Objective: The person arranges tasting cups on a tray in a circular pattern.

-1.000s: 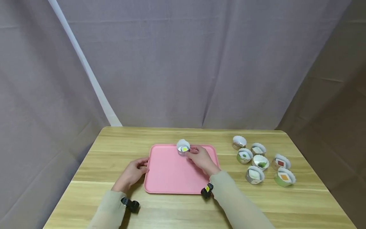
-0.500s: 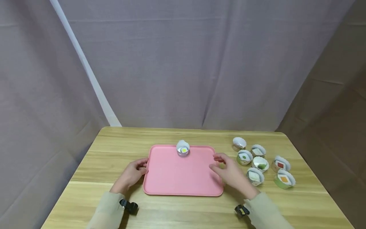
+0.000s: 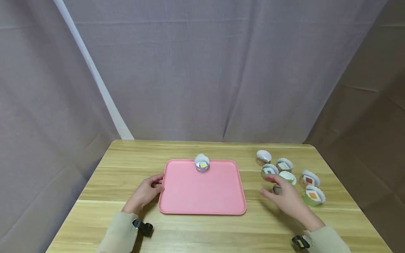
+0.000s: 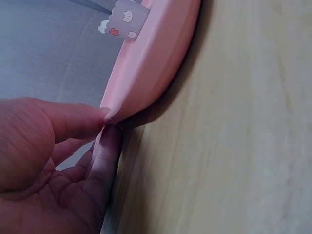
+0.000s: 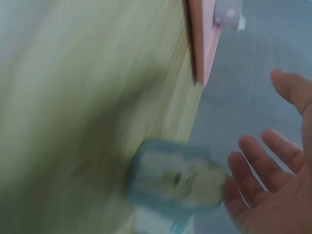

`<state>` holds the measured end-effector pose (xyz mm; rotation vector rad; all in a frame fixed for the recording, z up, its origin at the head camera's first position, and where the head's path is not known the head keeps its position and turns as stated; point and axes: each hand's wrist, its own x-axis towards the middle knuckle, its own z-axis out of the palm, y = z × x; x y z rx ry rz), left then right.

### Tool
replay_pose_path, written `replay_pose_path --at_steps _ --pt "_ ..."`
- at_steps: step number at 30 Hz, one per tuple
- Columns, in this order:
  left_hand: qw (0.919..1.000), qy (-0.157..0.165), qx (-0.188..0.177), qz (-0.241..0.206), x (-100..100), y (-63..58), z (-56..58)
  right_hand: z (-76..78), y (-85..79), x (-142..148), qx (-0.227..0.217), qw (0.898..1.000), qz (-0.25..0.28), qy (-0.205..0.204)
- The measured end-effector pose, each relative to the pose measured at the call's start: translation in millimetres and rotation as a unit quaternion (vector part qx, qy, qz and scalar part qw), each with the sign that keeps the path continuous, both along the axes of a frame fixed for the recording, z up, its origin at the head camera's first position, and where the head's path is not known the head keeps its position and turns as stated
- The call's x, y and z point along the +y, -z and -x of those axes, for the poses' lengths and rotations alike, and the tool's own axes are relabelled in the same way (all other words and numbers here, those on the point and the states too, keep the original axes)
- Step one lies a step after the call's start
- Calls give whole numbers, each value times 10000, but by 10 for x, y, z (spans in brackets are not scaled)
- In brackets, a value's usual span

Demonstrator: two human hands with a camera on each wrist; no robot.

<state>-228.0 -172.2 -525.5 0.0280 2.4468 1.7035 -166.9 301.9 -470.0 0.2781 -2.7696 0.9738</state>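
My left hand (image 3: 146,191) pinches the left rim of a pink tray (image 3: 202,193), thumb above and fingers below, as the left wrist view shows at the tray's edge (image 4: 141,73). At the tray's far edge stands a scalloped paper baking cup (image 3: 201,168) with a white and yellow piece inside; its lilac side has animal prints. My right hand (image 3: 286,198) hovers with spread fingers over the group of baking cups on the right, holding nothing. It partly hides a grey cup (image 3: 276,189). In the right wrist view, a blurred bluish cup (image 5: 168,178) is close to the fingertips.
Several more cups stand at the table's right: a brown one (image 3: 263,158) at the back, one with a red square (image 3: 309,180), and a green one with an orange square (image 3: 313,195). Grey curtains (image 3: 190,70) hang behind the wooden table (image 3: 190,233).
My right hand has let go of the cup on the tray and moved right to the group of cups. My left hand stays at the tray's rim.
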Motion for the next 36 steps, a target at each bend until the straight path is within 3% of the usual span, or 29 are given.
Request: replay_pose_path --at_steps 6,10,17,23,28,36 --pt "9999 94 -123 -17 -2 2 -5 -181 32 235 314 9964 268 739" --pt "9999 60 -129 53 -34 2 -24 -226 63 294 309 9931 561 978" --pt "9998 91 -155 -27 -23 19 -25 -233 141 354 -759 9785 1404 1307" --pt "9996 90 -159 -199 16 6 -46 -244 219 357 -1950 9532 1860 1368" --pt "9994 97 -149 -290 54 -1 -51 -229 264 367 -2319 9438 2082 1105" --pt "9990 171 -209 -361 88 -43 -79 -156 338 382 -2506 9430 1947 1004"
